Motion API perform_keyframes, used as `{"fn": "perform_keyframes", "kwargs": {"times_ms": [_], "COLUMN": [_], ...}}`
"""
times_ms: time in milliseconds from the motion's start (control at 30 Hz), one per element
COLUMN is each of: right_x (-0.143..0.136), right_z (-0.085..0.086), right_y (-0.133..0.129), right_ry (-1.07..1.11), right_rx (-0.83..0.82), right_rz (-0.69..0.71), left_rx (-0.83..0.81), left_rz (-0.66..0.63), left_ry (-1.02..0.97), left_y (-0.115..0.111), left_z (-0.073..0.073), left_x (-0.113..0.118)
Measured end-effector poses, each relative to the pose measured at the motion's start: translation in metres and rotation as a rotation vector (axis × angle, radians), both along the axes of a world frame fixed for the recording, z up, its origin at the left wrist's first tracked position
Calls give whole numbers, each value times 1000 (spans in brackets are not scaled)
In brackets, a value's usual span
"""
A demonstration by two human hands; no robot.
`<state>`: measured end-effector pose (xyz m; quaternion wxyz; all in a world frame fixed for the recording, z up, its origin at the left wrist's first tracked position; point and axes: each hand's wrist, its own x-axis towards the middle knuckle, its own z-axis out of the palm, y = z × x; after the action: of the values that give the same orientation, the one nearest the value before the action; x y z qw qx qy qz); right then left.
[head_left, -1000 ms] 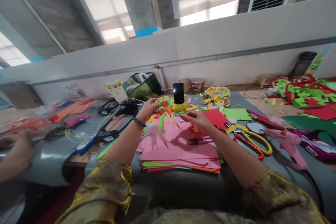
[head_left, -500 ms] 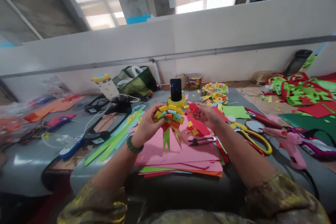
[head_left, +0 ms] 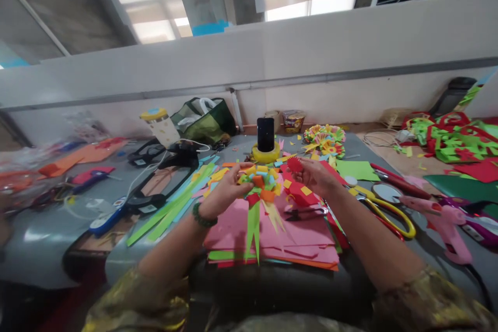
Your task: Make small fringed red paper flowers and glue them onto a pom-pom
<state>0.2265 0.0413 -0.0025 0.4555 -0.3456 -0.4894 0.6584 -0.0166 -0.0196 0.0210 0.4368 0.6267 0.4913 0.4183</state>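
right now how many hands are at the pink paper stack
2. The left hand grasps the left side of the curled-paper ornament; the right hand pinches a red serrated paper disc. Some fingers are partly hidden.

Room low over pink paper (head_left: 307,236); green tails (head_left: 252,223) hang mid-way, phone (head_left: 265,135) blocks behind, scissors (head_left: 369,197) to right.

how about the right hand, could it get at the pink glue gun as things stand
Probably yes: nothing visibly covers the pink glue gun, which lies right of the right forearm. But the right hand pinches a red paper piece, so its grip would need freeing first.
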Motion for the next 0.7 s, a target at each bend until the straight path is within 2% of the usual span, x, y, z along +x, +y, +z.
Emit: {"fn": "perform_keyframes", "kwargs": {"times_ms": [67,167,233,300,367,467,567,700], "right_x": [-1,-10,-19,-28,-35,-39,-42,-49], "right_z": [0,0,-1,-3,-5,-6,-7,-10], "right_y": [-2,-9,-15,-20,-24,-27,-31,-36], "right_ry": [21,56,57,49,55,77,107,75], "right_rx": [-44,-137,-205,-266,-310,-334,-354,-453], "right_rz": [-7,17,69,123,152,153,156,157], "left_rx": [-47,40,156,284,387,429,440,433], "left_rz": [20,79,100,113,100,-59,-183,-173], "left_ry": [183,445,576,686,790,929,1020,1119], "left_y": [12,22,22,18,9,-13,-37,-57], "left_z": [-16,-35,-39,-36,-30,-24,-28,-39], "left_x": [4,11,11,8,5,7,17,27]}}
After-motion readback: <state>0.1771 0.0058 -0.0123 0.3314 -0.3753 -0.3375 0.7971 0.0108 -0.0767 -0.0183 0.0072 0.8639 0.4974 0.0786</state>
